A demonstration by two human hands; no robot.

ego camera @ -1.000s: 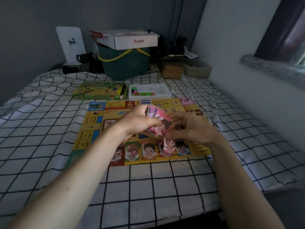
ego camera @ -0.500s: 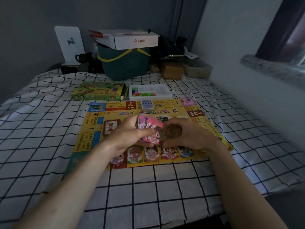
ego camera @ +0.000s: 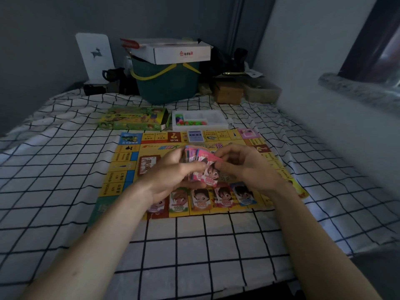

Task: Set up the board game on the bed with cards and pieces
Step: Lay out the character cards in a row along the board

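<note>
A yellow game board lies flat on the checked bedsheet. Above its middle, my left hand grips a stack of pink cards. My right hand pinches the front card of that stack, a card with a cartoon child. Several money cards lie in a row along the board's near edge. A small blue card deck rests on the board's far edge. Behind the board sit the green game box and a white tray holding coloured pieces.
A green tub topped by a white cardboard box stands at the head of the bed, with a brown box and dark clutter beside it. A white wall runs along the right. The bed's edge is near me.
Both hands with the card stack moved slightly toward the board's centre. The card my right hand was setting in the near row now lies there, and it pinches the stack's front card.
</note>
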